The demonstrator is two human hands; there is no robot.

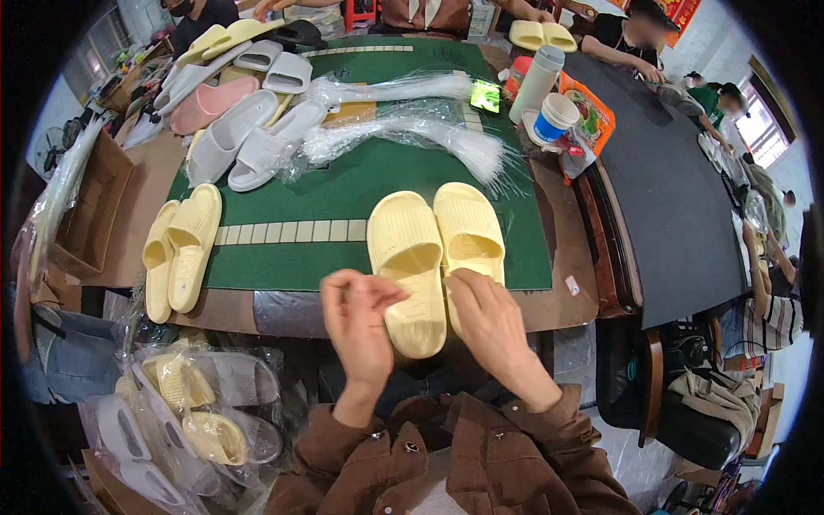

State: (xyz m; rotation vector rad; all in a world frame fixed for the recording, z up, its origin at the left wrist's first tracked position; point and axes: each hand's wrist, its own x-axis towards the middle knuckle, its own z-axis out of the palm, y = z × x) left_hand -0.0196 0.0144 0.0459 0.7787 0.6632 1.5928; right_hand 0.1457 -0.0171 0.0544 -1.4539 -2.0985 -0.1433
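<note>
A pair of pale yellow slide slippers (pixel 433 249) lies side by side, soles down, at the near edge of the green table mat (pixel 343 184). My left hand (pixel 359 322) hovers at the heel of the left slipper with its fingers pinched together; whether it holds something thin I cannot tell. My right hand (pixel 487 322) rests palm down on the heel of the right slipper, fingers curled over it. Both brown sleeves come up from the lower edge.
Another yellow pair (pixel 176 249) lies at the mat's left edge. Grey, white and pink slippers (pixel 245 112) pile at the far left. Clear plastic bags (pixel 412 120) lie across the mat's middle. Bagged slippers (pixel 184 403) sit on the floor left. A bottle (pixel 536 81), a cup (pixel 554 116) and other people are at the far right.
</note>
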